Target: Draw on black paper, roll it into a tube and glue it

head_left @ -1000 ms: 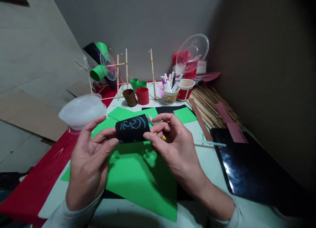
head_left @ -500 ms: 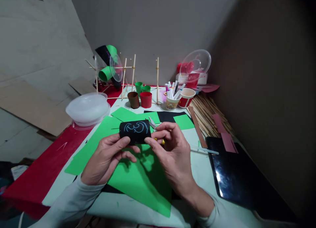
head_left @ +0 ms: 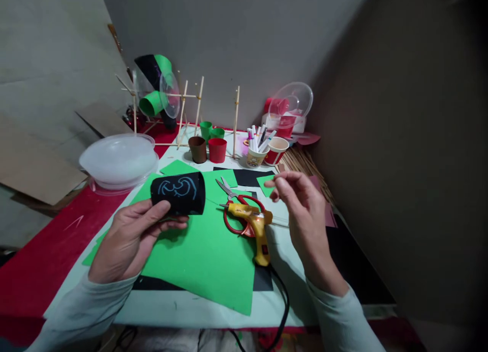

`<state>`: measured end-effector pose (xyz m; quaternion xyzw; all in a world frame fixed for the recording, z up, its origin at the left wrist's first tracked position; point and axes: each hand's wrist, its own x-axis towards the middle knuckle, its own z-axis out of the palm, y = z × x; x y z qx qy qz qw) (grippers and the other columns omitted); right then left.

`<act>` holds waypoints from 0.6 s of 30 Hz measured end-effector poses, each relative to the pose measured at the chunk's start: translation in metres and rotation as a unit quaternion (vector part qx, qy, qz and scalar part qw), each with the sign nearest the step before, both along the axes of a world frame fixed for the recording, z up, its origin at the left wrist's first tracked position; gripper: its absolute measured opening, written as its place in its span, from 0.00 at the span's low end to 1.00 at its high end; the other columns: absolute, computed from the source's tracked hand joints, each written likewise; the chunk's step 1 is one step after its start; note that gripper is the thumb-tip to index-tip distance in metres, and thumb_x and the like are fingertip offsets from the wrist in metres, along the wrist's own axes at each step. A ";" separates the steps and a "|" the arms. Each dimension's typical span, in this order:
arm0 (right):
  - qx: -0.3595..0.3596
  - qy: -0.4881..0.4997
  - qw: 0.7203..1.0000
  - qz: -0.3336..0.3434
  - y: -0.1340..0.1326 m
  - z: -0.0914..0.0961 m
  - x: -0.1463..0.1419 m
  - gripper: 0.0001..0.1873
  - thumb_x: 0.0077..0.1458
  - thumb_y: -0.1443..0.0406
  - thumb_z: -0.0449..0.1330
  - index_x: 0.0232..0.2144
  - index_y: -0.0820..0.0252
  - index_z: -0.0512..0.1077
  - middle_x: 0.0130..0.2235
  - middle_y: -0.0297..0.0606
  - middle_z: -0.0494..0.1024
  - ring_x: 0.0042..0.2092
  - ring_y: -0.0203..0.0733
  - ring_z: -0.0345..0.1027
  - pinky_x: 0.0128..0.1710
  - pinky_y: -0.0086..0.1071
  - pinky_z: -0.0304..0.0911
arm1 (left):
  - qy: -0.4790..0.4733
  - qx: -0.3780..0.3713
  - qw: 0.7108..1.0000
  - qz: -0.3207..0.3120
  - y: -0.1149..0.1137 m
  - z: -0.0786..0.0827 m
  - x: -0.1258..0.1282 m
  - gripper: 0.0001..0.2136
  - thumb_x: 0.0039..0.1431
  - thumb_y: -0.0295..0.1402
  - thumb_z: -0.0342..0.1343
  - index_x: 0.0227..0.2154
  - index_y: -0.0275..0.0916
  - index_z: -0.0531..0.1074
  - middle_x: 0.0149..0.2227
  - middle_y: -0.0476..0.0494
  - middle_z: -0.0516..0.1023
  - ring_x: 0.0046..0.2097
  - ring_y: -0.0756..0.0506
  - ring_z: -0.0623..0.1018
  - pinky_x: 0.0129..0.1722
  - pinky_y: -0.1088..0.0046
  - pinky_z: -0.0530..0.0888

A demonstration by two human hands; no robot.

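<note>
My left hand [head_left: 129, 235] holds a black cup [head_left: 176, 193] on its side, thumb in front and fingers beneath. Blue swirls are drawn on its wall, and its wider end faces right. My right hand [head_left: 299, 204] is raised at the right, fingers loosely bent and apart, with nothing visible in it. Between the hands, a yellow glue gun [head_left: 247, 212] lies over red-handled scissors [head_left: 230, 190], its nozzle pointing left. Both rest on green sheets [head_left: 198, 265], and a black cord runs from the gun toward the table's front edge.
Behind stand a brown cup [head_left: 197, 150], a red cup [head_left: 217, 150], green cups and a stick frame [head_left: 236, 120] with a wheel of cups. Markers [head_left: 261, 138] fill a paper cup. Clear plastic lids [head_left: 118, 161] are stacked left; a black panel [head_left: 354, 260] and sticks lie right.
My right hand has let go of the black cup and moved right. My left hand carries the cup left, tilting it. The glue gun and scissors show fully now; the view has shifted slightly.
</note>
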<state>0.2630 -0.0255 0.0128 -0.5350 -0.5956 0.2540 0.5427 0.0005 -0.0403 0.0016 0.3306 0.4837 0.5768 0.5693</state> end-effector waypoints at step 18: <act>-0.205 -0.311 0.928 -0.037 -0.052 -0.048 -0.001 0.19 0.58 0.47 0.57 0.39 0.52 0.60 0.30 0.40 0.80 0.27 0.53 0.76 0.25 0.38 0.64 | 0.002 0.043 0.999 0.021 -0.007 0.004 -0.032 0.13 0.38 0.40 0.77 0.22 0.38 0.83 0.22 0.42 0.82 0.24 0.45 0.81 0.27 0.74 0.80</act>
